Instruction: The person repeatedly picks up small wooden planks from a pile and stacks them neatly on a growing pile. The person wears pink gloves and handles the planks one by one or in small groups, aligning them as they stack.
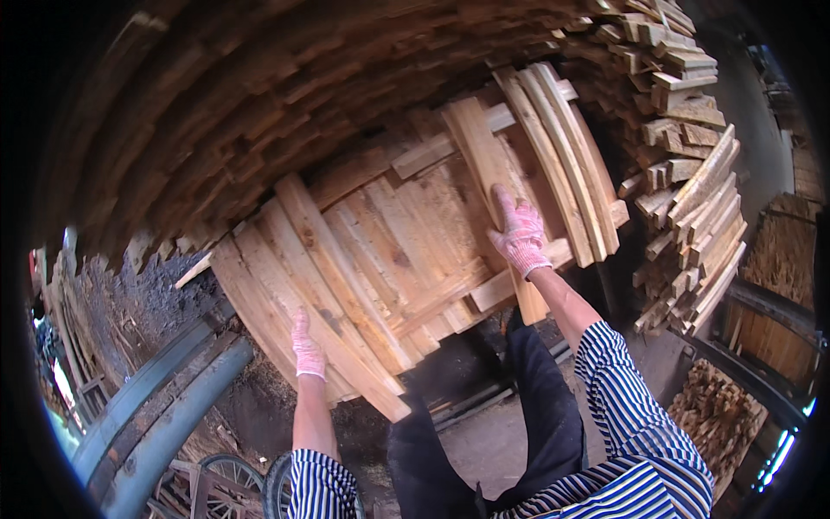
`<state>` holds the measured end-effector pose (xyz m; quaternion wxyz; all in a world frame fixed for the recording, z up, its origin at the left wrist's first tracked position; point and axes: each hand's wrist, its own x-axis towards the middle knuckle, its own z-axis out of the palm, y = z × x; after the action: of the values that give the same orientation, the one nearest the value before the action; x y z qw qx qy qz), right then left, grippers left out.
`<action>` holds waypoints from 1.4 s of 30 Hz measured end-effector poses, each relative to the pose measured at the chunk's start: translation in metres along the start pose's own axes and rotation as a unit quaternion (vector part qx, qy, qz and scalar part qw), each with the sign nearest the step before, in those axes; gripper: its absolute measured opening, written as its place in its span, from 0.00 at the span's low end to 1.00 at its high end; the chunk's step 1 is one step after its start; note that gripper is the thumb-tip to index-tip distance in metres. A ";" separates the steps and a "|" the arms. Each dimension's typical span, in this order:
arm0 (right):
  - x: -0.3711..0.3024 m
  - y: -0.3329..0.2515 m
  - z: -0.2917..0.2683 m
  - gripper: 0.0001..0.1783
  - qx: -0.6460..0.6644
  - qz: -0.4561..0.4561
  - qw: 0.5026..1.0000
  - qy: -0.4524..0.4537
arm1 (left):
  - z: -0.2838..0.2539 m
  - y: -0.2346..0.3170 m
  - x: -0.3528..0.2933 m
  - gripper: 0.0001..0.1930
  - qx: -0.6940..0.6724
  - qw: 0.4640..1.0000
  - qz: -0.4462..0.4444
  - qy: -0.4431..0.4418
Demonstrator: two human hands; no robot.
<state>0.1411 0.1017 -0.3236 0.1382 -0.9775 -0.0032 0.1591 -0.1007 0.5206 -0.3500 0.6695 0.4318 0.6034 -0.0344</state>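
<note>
My left hand (pixel 309 350), in a pinkish-white knitted glove, rests at the near edge of a pale plank (pixel 350 363) on the left side of a wood stack. Its fingers point forward, stretched out along the wood; the thumb is hidden. My right hand (pixel 520 232), gloved alike, lies on another plank (pixel 474 143) with the thumb spread from the fingers. That plank slants across the stack, and its near end juts out past the edge. Between my hands lie several short, pale boards (pixel 415 216) side by side. Three narrow slats (pixel 566 164) lie together on the right, across crosswise battens (pixel 424 156).
A high wall of stacked wood (pixel 285 95) rises beyond the boards and curves round to cut ends (pixel 692 208) on the right. Blue-grey metal beams (pixel 177 406) run at the lower left, near spoked wheels (pixel 232 476). More wood pieces (pixel 716 411) are piled at the lower right.
</note>
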 end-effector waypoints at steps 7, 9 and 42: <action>-0.033 -0.055 0.017 0.49 0.132 -0.016 0.991 -0.030 | -0.002 0.002 -0.002 0.36 -0.027 0.998 0.051 -0.010; -0.055 -0.092 0.036 0.50 0.158 -0.056 0.985 -0.032 | 0.001 0.000 0.000 0.35 -0.052 0.998 0.034 -0.032; 0.039 0.115 -0.066 0.45 0.010 -0.066 0.996 0.056 | 0.001 -0.013 0.013 0.40 0.030 0.997 0.067 -0.019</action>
<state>0.1946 -0.0249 -0.3074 0.1583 -0.9811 -0.0585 0.0950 -0.1039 0.5176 -0.3679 0.6685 0.4903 0.5590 -0.0162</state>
